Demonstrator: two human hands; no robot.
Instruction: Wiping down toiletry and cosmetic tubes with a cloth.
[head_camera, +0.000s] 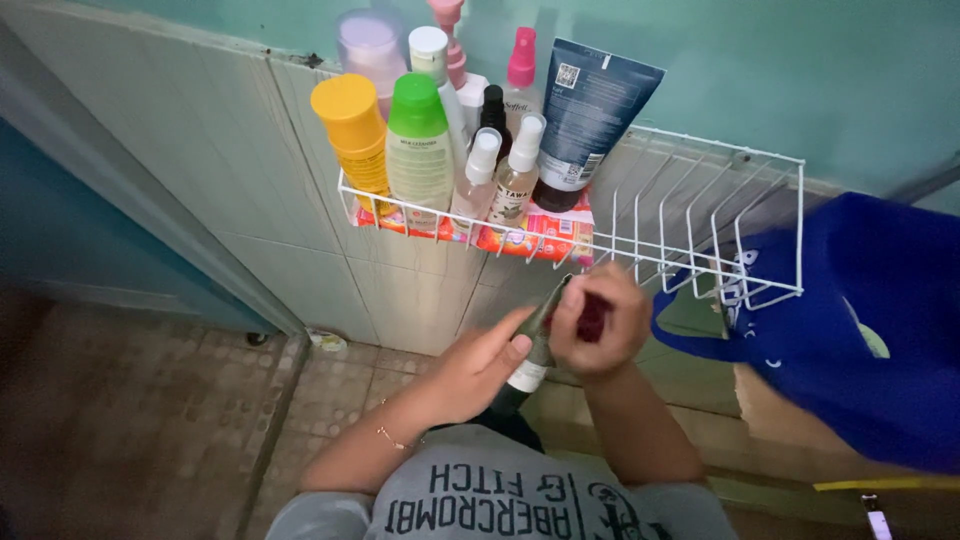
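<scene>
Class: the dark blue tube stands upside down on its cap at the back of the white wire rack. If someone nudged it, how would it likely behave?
The dark blue tube is tall on a narrow cap, so it probably tips easily. It leans by the spray bottles, which may check a fall leftward. The white wire rack beside it is open, so rightward nothing would stop it.
</scene>
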